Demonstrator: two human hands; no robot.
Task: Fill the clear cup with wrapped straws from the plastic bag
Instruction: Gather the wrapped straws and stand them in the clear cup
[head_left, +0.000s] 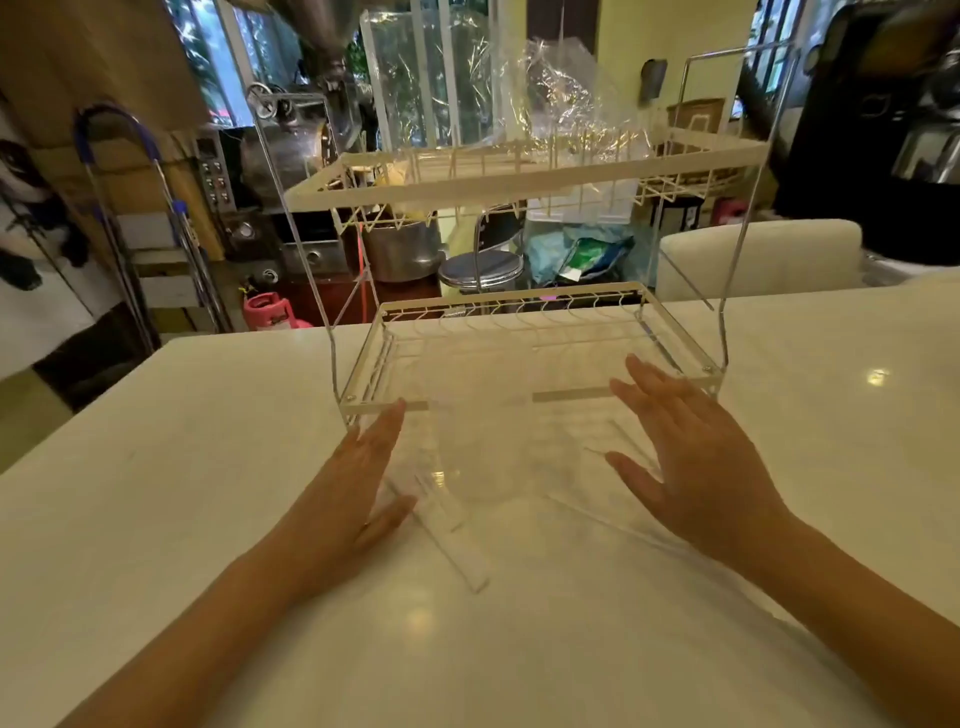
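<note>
Both hands are spread flat with fingers extended, holding nothing. The left hand (358, 499) and right hand (696, 467) flank a clear cup (480, 457) that stands on the white table (156, 467) between them; its walls are so transparent that the rim and any contents cannot be made out. A wrapped straw (457, 540) lies flat on the table just beside the left thumb, running toward the viewer; a few more faint wrappers lie by the left fingers. Beyond the fingertips stands a two-tier wire rack (519, 182), its lower shelf just behind the cup. A crumpled plastic bag (561, 104) rests on the upper shelf, well apart from both hands; its contents are unclear.
</note>
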